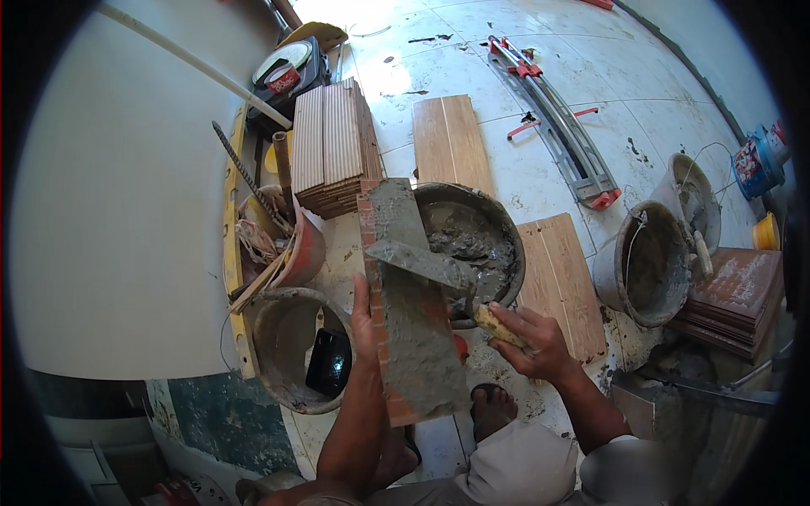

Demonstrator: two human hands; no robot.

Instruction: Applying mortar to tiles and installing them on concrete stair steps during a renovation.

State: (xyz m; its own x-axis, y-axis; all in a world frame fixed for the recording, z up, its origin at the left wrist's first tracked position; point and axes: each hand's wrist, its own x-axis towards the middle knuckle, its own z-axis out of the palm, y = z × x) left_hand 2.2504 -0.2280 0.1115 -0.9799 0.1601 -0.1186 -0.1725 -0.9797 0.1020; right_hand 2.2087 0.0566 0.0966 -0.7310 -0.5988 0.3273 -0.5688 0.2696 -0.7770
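1. Gripping a long tile [409,320] by its edge, the left hand [364,325] held it above the floor, mortar-coated.
2. Right hand [531,337] closed on a trowel [439,268], blade resting on the tile, beside the mortar pan [472,240].

A mortar basin [472,240] sits just ahead, with a tile stack [333,152] behind it, buckets [291,350] crowding the left and a grey bucket [645,266] on the right. Bare floor [523,160] opens between basin and tile cutter [557,118], beyond the planks [447,139].
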